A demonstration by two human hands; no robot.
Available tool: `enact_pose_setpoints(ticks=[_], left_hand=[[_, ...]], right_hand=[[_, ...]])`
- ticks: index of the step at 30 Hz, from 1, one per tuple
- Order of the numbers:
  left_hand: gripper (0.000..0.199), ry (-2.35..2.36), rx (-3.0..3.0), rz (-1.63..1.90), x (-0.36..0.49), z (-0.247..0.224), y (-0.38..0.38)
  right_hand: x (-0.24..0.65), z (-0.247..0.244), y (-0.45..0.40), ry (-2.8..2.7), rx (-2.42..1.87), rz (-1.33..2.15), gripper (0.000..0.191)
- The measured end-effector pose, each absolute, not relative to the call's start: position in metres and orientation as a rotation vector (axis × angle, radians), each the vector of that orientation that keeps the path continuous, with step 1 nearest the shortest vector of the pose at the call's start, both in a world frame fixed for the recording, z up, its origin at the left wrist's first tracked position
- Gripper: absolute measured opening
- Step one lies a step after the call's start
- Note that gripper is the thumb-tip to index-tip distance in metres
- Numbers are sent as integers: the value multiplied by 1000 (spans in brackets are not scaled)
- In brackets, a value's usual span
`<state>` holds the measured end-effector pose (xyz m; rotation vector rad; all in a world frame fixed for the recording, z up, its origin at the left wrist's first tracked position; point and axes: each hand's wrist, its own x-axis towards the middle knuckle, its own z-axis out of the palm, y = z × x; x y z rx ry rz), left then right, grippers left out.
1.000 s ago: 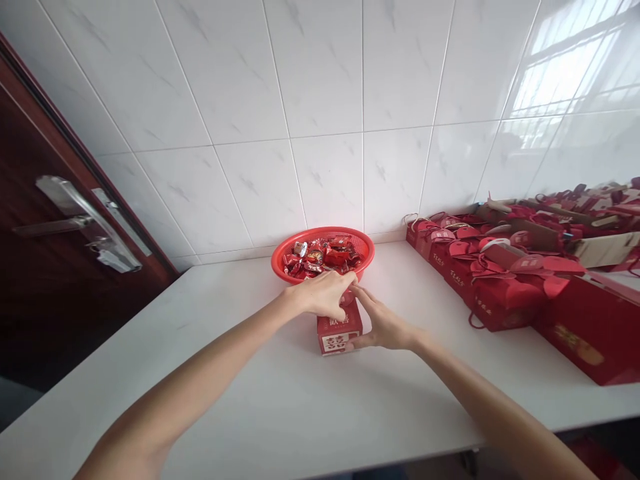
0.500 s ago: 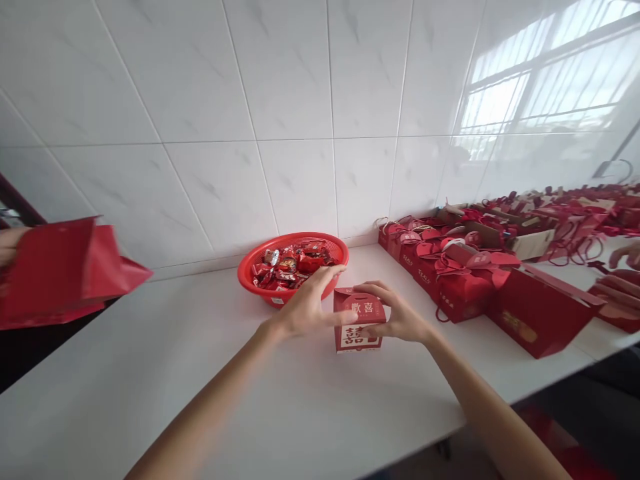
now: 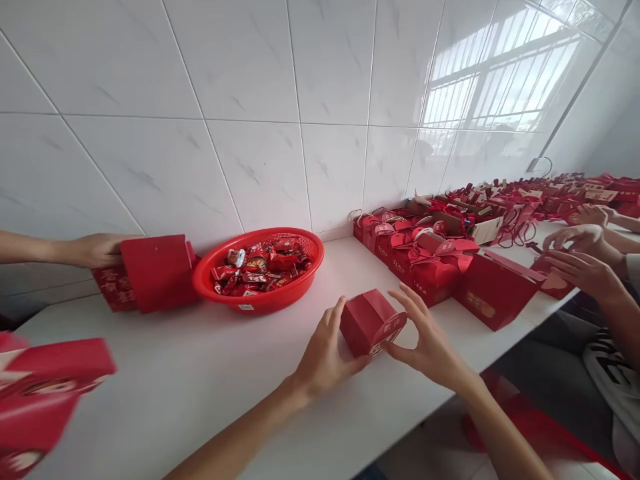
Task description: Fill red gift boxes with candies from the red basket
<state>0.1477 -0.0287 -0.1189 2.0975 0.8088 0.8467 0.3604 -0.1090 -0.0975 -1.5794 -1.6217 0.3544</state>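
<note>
A small red gift box (image 3: 373,319) with pale printed characters is held between my two hands over the white tabletop. Its plain folded panels face up, and its printed front is turned down to the lower right. My left hand (image 3: 323,353) grips the box's left side, thumb along the bottom edge. On the other side, my right hand (image 3: 427,340) has its thumb at the lower front corner and its fingers curved near the right edge. Left of the box stands a red plastic basket (image 3: 240,305) of wrapped sweets.
Red boxes and bags (image 3: 400,257) line the right side along the tiled wall, with a larger red box (image 3: 493,293) nearest. Another person's hand (image 3: 100,250) holds red bags (image 3: 160,273) at left. A blurred red bag (image 3: 50,393) is lower left; co-workers' hands (image 3: 575,257) work at right.
My left hand has gone from above the box's left to gripping its side. The box has been turned and tipped. At left, another person's hand with red bags has come closer to the basket.
</note>
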Motion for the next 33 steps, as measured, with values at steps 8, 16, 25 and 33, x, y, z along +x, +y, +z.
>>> enact_pose_setpoints(ticks=[8,16,25,33], left_hand=[[106,685,2079,859,160,-140,-33],[86,754,1900,858,149,-144,-37],[57,730,1952,880,153,-154,-35],[50,688,2062,860,151,-155,-35]], right_hand=[[318,-115,-112,-1539,-1753,86,87],[337,-103,-108,-1492,-1671,-6,66],[437,-111,-146,-1098,-1777,-536,89],[481,-137,-141,-1031,-1824,-694,98]])
